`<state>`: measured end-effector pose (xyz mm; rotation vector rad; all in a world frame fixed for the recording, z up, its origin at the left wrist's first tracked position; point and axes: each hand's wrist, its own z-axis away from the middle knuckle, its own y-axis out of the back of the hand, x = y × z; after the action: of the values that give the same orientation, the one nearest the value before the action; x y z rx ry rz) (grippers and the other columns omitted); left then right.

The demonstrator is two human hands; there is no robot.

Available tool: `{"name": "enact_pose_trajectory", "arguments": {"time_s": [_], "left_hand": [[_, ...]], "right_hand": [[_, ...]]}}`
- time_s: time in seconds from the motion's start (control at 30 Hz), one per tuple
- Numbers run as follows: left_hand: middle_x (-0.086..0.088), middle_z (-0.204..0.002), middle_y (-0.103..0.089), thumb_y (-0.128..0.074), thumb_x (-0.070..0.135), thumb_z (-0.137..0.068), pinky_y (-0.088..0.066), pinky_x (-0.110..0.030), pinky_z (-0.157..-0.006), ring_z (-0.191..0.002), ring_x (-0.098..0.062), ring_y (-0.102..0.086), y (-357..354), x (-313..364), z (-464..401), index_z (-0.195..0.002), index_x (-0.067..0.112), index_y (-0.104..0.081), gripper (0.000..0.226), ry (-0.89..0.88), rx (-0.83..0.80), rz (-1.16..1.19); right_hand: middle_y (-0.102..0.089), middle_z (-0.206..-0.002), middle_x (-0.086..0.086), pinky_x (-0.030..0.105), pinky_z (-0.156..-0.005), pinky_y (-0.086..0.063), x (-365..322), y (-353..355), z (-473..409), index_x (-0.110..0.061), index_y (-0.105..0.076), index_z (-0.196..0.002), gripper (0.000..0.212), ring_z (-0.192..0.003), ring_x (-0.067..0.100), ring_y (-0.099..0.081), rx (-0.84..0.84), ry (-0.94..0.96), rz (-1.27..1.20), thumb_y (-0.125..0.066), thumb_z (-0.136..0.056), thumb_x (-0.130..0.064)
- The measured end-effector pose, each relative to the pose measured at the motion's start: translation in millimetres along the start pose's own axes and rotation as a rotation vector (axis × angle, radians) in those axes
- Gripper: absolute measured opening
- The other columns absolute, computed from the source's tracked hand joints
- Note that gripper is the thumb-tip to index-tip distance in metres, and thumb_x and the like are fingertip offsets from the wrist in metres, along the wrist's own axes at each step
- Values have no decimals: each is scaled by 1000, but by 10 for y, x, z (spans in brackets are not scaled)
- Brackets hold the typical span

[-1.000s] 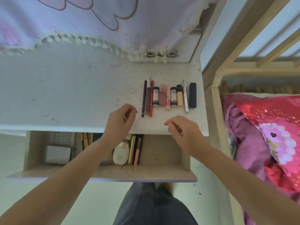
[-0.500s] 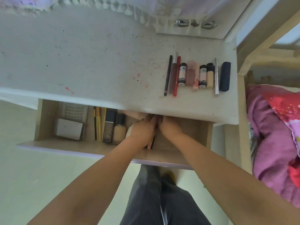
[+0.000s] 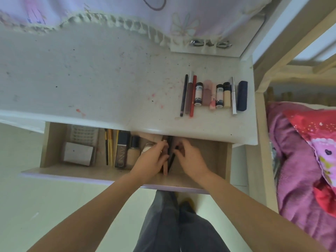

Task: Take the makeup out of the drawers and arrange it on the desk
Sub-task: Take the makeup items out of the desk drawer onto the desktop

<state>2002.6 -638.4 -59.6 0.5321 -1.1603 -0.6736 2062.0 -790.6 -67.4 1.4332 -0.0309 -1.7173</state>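
- A pale, speckled desk [image 3: 91,84] is filling the upper view, with a fringed floral curtain [image 3: 127,13] hanging over its far edge and a bed with pink and purple bedding [image 3: 300,151] lying off to the right.
- Below the desk's near edge, the open drawer [image 3: 51,146] is showing its wooden inside.
- In the middle of the drawer, both hands are meeting over a few slim sticks: a pink-beige stick [image 3: 165,169] and a black pencil [image 3: 170,153] lying side by side.
- The left hand [image 3: 151,160] is curling its fingers round the pink-beige stick — gripping it.
- The right hand [image 3: 190,157] is pinching at the black pencil with curled fingertips, just beside the left hand.
- Left of the hands, more makeup is lying in the drawer: a dark foundation bottle [image 3: 122,151], a beige bottle [image 3: 133,151], yellow brushes [image 3: 110,148], a small white box [image 3: 78,153] and a clear tray [image 3: 82,135].
- On the desk's right part, a neat row is already lying — a black liner [image 3: 184,95], a red pencil [image 3: 193,95], small tubes [image 3: 198,94], a silver pen [image 3: 234,95] and a navy case [image 3: 242,96].
- The person's dark trousers [image 3: 174,224] are showing below the drawer.
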Motion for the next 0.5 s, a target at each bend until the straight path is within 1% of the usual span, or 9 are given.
{"name": "enact_pose_trajectory", "arguments": {"time_s": [0.07,0.13,0.2,0.23,0.3,0.37,0.4,0.47,0.5], "left_hand": [[8,-105,-59,-54,25,-93,-49,-21,-75,-83,-2,-53,174,55,140,-121,22,-51,28,-140,42,-54],[11,-100,-58,-52,28,-93,-49,-16,-74,-78,1,-52,447,157,152,-121,20,-54,30,-283,156,-42],[14,-93,-56,-49,29,-92,-46,-10,-71,-76,0,-55,755,299,-16,-119,20,-56,29,-329,306,47],[15,-90,-56,-51,26,-92,-46,-8,-70,-76,0,-56,910,383,-158,-119,20,-57,28,-306,371,96],[17,-83,-59,-54,21,-92,-45,-6,-69,-76,-2,-60,1187,530,-517,-115,20,-59,23,-227,444,162],[13,-77,-62,-54,22,-94,-45,-6,-67,-73,-4,-62,1378,613,-885,-111,21,-60,18,-171,451,180],[9,-75,-63,-54,24,-94,-46,-10,-67,-72,-5,-62,1439,633,-1047,-109,20,-60,17,-150,449,184],[8,-73,-61,-55,28,-93,-46,-19,-64,-68,-5,-59,1488,631,-1318,-107,20,-61,17,-96,424,158],[11,-72,-59,-55,30,-93,-43,-19,-63,-67,-3,-57,1480,618,-1430,-107,21,-61,18,-72,398,123]], "right_hand": [[-58,-95,-15,16,-72,-49,-84,173,232,-29,-49,-108,16,-85,4,-59,-39,116,84,-56,-93,-25],[-58,-93,-18,19,-75,-51,-225,417,327,-26,-52,-109,17,-80,-1,-57,-34,220,144,-56,-92,-28],[-56,-88,-23,11,-75,-48,-451,706,214,-26,-53,-107,17,-79,-6,-57,37,272,93,-58,-90,-29],[-56,-86,-22,9,-74,-47,-589,852,86,-27,-53,-104,16,-80,-7,-58,88,289,49,-58,-89,-29],[-59,-84,-14,11,-74,-47,-876,1121,-271,-24,-53,-100,12,-79,-1,-59,204,299,-7,-58,-89,-27],[-61,-80,-9,12,-71,-48,-1103,1311,-691,-18,-55,-97,9,-75,5,-59,291,289,-1,-59,-91,-25],[-62,-78,-6,14,-69,-48,-1185,1368,-887,-16,-56,-97,11,-73,9,-60,312,280,26,-59,-92,-25],[-65,-80,1,29,-73,-50,-1270,1414,-1217,-12,-58,-97,16,-73,17,-60,297,260,117,-58,-93,-27],[-66,-82,3,34,-76,-50,-1277,1409,-1349,-12,-58,-98,17,-74,18,-60,271,255,172,-56,-93,-28]]}}
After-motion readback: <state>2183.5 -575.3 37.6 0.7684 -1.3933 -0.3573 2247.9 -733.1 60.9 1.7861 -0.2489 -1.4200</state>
